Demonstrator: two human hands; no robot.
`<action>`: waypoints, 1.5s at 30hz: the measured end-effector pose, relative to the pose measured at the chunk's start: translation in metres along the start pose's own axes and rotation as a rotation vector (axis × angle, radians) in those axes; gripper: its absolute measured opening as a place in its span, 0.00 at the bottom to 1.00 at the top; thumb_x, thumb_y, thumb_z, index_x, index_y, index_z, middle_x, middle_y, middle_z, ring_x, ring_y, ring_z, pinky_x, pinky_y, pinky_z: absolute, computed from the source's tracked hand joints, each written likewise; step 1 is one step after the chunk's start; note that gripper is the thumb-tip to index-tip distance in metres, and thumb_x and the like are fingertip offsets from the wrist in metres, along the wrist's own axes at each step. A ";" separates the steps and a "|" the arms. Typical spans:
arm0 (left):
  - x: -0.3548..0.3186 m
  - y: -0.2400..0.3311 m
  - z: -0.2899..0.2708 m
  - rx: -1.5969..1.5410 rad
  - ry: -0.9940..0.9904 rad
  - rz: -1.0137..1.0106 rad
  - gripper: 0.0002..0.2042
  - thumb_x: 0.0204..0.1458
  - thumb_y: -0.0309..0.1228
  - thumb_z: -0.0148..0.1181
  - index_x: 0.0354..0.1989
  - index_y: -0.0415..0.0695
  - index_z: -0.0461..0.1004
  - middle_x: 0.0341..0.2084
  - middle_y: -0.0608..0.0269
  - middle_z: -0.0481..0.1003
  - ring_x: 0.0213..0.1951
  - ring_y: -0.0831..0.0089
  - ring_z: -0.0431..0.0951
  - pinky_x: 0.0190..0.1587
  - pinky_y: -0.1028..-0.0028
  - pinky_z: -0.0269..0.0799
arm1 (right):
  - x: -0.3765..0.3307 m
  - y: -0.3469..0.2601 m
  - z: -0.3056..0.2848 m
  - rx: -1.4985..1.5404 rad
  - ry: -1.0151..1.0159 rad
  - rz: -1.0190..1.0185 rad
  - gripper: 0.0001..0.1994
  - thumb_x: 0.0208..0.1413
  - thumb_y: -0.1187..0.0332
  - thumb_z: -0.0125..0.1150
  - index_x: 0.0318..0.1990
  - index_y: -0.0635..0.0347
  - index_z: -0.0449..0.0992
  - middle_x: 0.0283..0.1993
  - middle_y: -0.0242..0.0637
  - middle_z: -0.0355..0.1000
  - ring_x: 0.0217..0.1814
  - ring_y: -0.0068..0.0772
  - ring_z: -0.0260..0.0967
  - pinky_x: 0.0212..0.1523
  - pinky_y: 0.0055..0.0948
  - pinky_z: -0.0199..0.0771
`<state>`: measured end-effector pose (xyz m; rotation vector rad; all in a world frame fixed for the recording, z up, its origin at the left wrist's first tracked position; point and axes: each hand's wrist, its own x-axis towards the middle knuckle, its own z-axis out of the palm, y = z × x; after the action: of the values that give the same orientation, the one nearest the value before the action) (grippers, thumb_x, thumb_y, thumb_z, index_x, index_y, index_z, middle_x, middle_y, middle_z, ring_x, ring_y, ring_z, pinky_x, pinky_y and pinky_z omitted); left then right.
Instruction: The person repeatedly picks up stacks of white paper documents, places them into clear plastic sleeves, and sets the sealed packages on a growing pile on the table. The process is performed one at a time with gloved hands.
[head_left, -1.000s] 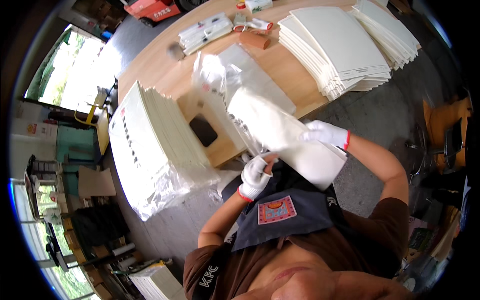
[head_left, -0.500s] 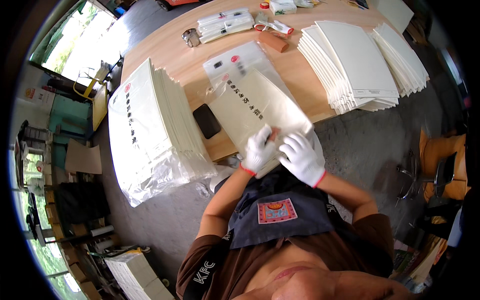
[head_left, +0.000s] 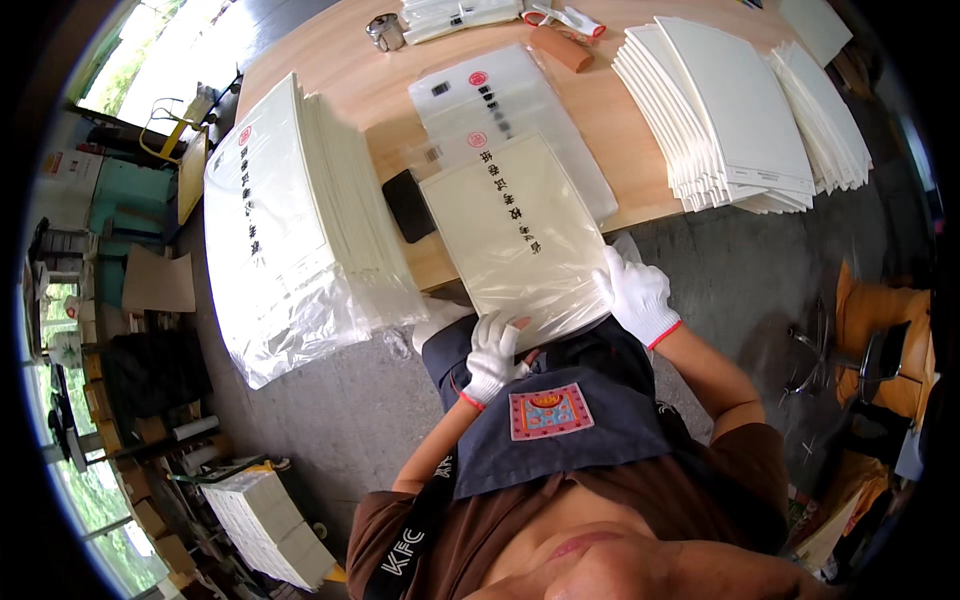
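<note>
A clear plastic bag of cream paper (head_left: 525,225) lies tilted over the table's near edge, its lower end by my lap. My left hand (head_left: 495,358), in a white glove with some bare fingertips, is closed on the bag's lower left corner, between thumb and fingers. At the right edge of the same bag, my gloved right hand (head_left: 636,293) is closed too; its fingertips are partly hidden. Beneath the bag's far end lie flat printed plastic bags (head_left: 455,95). A black phone (head_left: 409,205) rests just left of it.
On the left stands a thick stack of bagged paper (head_left: 265,210), overhanging the table (head_left: 350,60). Fanned white paper stacks (head_left: 735,110) lie at the right. Farther back are a metal cup (head_left: 384,32), a brown block (head_left: 562,48) and a spare glove (head_left: 565,18). An orange chair (head_left: 880,345) stands right.
My hands have moved apart, the left down to the lower corner, the right to the side edge. The bag of paper has straightened and come nearer to me; its wrinkled lower part is flatter.
</note>
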<state>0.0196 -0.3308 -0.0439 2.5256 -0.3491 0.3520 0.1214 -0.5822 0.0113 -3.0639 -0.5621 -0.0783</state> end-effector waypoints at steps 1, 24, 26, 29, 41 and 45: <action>0.002 -0.001 0.008 -0.009 -0.013 -0.025 0.23 0.32 0.30 0.66 0.43 0.46 0.70 0.44 0.54 0.68 0.49 0.50 0.66 0.52 0.53 0.62 | 0.008 -0.002 -0.009 -0.037 -0.039 0.024 0.18 0.59 0.54 0.49 0.48 0.58 0.66 0.15 0.37 0.70 0.15 0.39 0.70 0.15 0.42 0.66; -0.026 -0.030 -0.035 -0.382 0.229 -0.532 0.09 0.45 0.16 0.53 0.28 0.43 0.62 0.20 0.63 0.64 0.24 0.78 0.64 0.29 0.77 0.64 | -0.037 0.003 -0.029 0.083 -0.160 -0.283 0.09 0.46 0.64 0.51 0.17 0.52 0.69 0.14 0.39 0.68 0.15 0.37 0.68 0.14 0.38 0.63; -0.058 -0.042 -0.033 -0.441 -0.021 -0.487 0.07 0.46 0.17 0.54 0.26 0.43 0.63 0.20 0.65 0.68 0.21 0.75 0.69 0.27 0.75 0.68 | -0.068 0.008 -0.004 0.130 -0.301 -0.440 0.10 0.48 0.64 0.48 0.19 0.53 0.70 0.20 0.42 0.72 0.20 0.44 0.72 0.18 0.44 0.67; -0.083 -0.084 -0.004 -0.658 0.132 -0.592 0.05 0.50 0.24 0.59 0.32 0.41 0.68 0.24 0.61 0.73 0.26 0.72 0.74 0.30 0.73 0.71 | -0.056 0.021 0.026 0.347 -0.392 -0.106 0.16 0.59 0.59 0.42 0.26 0.53 0.74 0.25 0.42 0.74 0.27 0.50 0.73 0.29 0.50 0.70; 0.091 0.007 -0.155 -0.152 0.185 -0.098 0.08 0.53 0.31 0.56 0.27 0.40 0.72 0.21 0.55 0.71 0.26 0.63 0.74 0.31 0.68 0.68 | 0.044 -0.080 0.077 2.164 -0.655 0.447 0.15 0.63 0.60 0.52 0.52 0.55 0.68 0.39 0.24 0.70 0.40 0.19 0.68 0.40 0.25 0.71; 0.058 -0.010 -0.230 -0.012 0.663 0.003 0.04 0.53 0.25 0.53 0.29 0.42 0.74 0.23 0.64 0.72 0.25 0.72 0.74 0.27 0.76 0.72 | 0.111 -0.135 0.044 2.038 -0.598 -0.026 0.17 0.62 0.58 0.53 0.50 0.61 0.71 0.37 0.24 0.68 0.36 0.16 0.64 0.35 0.20 0.65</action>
<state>0.0372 -0.2031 0.1557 2.2322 -0.0894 1.1352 0.1792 -0.4148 -0.0245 -1.0190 -0.2644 0.8209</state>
